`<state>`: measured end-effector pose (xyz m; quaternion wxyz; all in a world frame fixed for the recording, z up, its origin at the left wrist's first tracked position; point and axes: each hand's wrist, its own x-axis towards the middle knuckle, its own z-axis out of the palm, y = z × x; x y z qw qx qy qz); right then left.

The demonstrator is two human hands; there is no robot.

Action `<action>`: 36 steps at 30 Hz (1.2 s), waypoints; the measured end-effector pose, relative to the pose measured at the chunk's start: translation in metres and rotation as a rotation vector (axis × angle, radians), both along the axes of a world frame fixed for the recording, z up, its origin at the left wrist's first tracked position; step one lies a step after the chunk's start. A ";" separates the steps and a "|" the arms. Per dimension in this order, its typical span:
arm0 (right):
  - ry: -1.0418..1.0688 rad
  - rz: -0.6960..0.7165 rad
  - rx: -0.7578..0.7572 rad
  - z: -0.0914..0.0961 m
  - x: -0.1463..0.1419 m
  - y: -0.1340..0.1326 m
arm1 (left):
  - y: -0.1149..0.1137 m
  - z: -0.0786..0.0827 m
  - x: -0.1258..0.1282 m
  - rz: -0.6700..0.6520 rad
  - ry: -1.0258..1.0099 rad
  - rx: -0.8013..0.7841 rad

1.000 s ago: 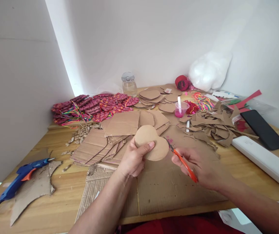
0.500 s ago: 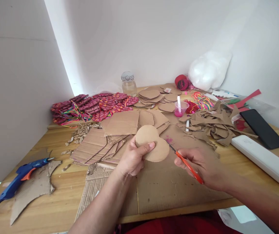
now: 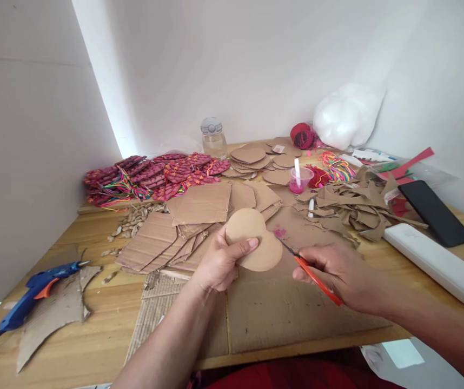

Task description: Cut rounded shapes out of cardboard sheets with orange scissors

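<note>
Between the thumb and fingers of my left hand [image 3: 221, 262] is a brown cardboard cutout [image 3: 266, 249] with two rounded lobes, like a heart or figure eight, held over the table. My right hand [image 3: 329, 273] grips orange-handled scissors [image 3: 317, 278], their dark blades pointing up and left at the cutout's right edge, close to the notch between the lobes. I cannot tell whether the blades touch the card. Beneath both hands lies a large cardboard sheet [image 3: 297, 319]. Cut cardboard pieces [image 3: 201, 204] are piled just beyond my left hand.
A blue glue gun [image 3: 39, 292] rests on a cardboard scrap at left. Patterned fabric pieces [image 3: 191, 170], a lidded jar [image 3: 214, 143] and cardboard discs [image 3: 250, 156] stand behind. Rightward are a pink-stained cup [image 3: 302, 181], cardboard offcuts [image 3: 357, 208], a phone [image 3: 437, 213] and a white device [image 3: 435, 265].
My right hand and the scissors have shifted slightly right and a little down. The cutout stays in my left hand, almost unmoved.
</note>
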<state>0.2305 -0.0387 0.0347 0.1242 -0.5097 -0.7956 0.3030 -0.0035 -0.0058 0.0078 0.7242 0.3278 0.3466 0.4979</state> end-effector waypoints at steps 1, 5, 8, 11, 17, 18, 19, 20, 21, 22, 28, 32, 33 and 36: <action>0.003 0.004 0.002 0.000 0.000 0.000 | 0.000 0.000 0.000 -0.003 0.000 -0.006; -0.019 0.020 0.033 -0.001 0.000 0.000 | -0.001 0.000 0.001 -0.029 -0.022 -0.029; -0.043 0.042 0.060 0.000 -0.001 0.002 | -0.003 -0.001 0.002 -0.026 -0.041 -0.028; -0.065 0.045 0.080 0.001 -0.002 0.003 | -0.004 0.000 0.002 -0.017 -0.043 -0.029; -0.071 0.035 0.111 0.001 -0.002 0.004 | -0.003 0.000 0.003 -0.007 -0.039 -0.034; -0.071 0.032 0.119 0.000 -0.002 0.004 | -0.003 0.000 0.002 -0.008 -0.040 -0.033; -0.068 0.028 0.125 -0.001 -0.002 0.004 | -0.002 0.000 0.002 -0.009 -0.041 -0.034; -0.061 0.024 0.127 -0.002 -0.002 0.004 | -0.002 0.000 0.002 -0.009 -0.041 -0.036; -0.048 0.021 0.122 -0.003 -0.002 0.004 | -0.002 0.000 0.002 -0.009 -0.041 -0.039; -0.033 0.021 0.110 -0.004 -0.002 0.004 | -0.002 -0.001 0.002 -0.010 -0.041 -0.042; 0.006 0.042 0.116 -0.006 -0.003 0.002 | -0.001 -0.002 0.001 -0.014 -0.050 -0.042; -0.033 0.021 0.133 -0.007 -0.002 0.002 | -0.001 -0.001 0.002 -0.018 -0.063 -0.046; -0.036 0.017 0.126 -0.008 -0.002 0.002 | -0.002 -0.001 0.002 -0.023 -0.065 -0.047; -0.017 0.012 0.067 -0.009 0.001 0.003 | -0.002 -0.001 0.001 -0.032 -0.068 -0.042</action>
